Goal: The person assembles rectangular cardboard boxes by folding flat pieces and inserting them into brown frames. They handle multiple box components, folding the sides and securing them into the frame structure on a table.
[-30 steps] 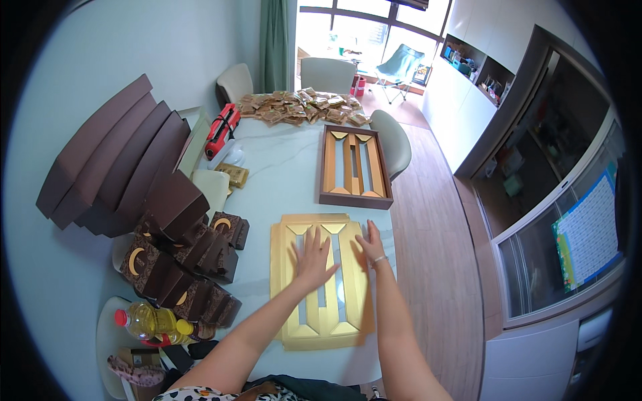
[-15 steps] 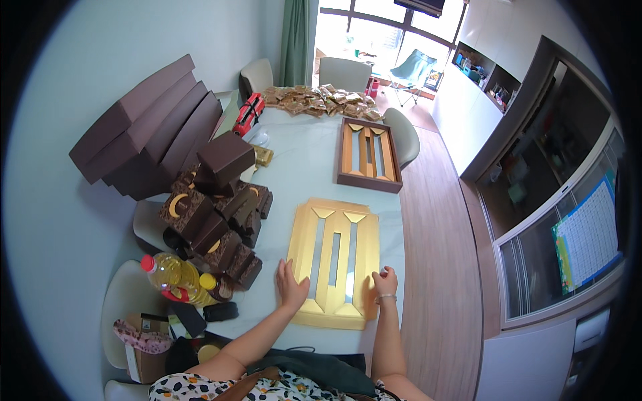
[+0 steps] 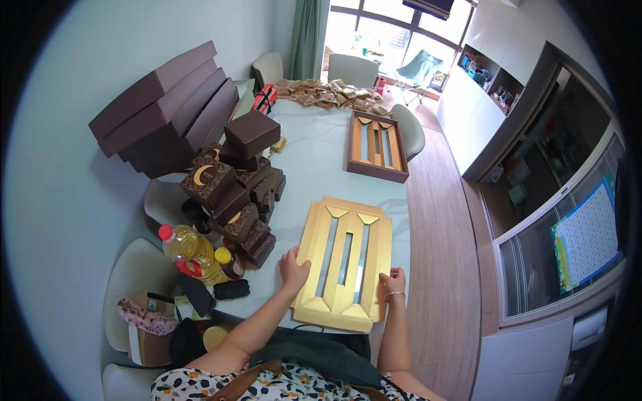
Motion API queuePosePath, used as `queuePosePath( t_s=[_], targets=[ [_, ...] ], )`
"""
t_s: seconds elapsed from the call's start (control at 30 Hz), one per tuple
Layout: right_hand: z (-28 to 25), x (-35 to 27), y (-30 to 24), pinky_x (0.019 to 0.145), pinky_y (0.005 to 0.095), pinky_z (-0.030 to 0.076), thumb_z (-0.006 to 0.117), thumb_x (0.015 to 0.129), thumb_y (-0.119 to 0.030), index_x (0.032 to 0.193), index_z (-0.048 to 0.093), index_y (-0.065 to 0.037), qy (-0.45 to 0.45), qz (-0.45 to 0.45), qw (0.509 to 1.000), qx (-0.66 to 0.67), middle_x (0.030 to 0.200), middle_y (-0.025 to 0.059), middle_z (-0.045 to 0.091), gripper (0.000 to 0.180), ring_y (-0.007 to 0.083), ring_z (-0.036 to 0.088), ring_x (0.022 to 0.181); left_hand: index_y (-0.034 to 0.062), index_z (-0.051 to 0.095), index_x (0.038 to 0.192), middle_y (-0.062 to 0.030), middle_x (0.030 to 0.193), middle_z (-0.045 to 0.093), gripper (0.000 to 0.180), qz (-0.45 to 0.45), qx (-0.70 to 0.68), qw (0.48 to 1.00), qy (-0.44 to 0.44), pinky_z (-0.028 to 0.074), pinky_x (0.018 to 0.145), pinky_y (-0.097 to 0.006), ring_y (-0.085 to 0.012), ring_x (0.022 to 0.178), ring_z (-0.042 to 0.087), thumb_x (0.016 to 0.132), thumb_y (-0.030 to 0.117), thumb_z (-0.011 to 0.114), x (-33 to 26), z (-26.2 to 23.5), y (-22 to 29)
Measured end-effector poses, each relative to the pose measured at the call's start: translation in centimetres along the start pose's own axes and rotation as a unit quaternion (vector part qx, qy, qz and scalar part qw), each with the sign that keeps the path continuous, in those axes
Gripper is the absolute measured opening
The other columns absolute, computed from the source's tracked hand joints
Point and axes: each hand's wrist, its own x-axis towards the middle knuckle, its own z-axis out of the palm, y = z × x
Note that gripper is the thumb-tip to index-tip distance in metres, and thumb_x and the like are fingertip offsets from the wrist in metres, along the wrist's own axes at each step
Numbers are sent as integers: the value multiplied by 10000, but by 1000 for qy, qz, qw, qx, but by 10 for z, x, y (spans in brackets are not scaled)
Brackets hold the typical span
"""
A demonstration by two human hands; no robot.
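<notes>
Pale tabletop (image 3: pixel 314 167) fills my view, with the gold tray insert (image 3: pixel 344 262) lying flat at its near edge. It is a shiny rectangular card with three long slots and triangular folds at both ends. My left hand (image 3: pixel 292 269) grips its left rim, fingers curled on it. My right hand (image 3: pixel 392 281) pinches the right rim. Small brown boxes (image 3: pixel 234 194) are stacked to the left.
</notes>
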Motion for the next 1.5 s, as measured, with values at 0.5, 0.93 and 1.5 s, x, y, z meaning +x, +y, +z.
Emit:
queuePosePath(
  t_s=[0.5, 0.93, 1.5],
  targets=[
    [27, -12, -14, 571, 265, 481, 713, 713, -8, 974, 550, -28, -25, -42, 998, 49, 731, 35, 599, 308, 122, 565, 622, 77, 484, 1288, -208, 1375, 370, 607, 99, 177, 979, -7, 197, 1073, -563, -396, 1307, 287, 739, 263, 666, -19, -6, 18],
    [40, -22, -42, 528, 263, 464, 755, 727, -85, 1067, 552, -54, -51, -49, 996, -46, 703, 39, 619, 398, 113, 577, 603, 101, 456, 1357, -262, 1483, 213, 608, 156, 311, 938, -20, 31, 1056, -680, -424, 1411, 98, 839, 395, 577, -36, -1, 12],
    [-9, -22, -35, 614, 287, 518, 694, 790, -36, 1064, 592, 27, -161, 78, 977, 114, 875, 75, 664, 299, 175, 636, 712, 65, 530, 1255, -180, 1315, 455, 543, 201, 189, 954, -121, 364, 1005, -470, -352, 1221, 426, 789, 304, 673, -31, -13, 44]
  ],
)
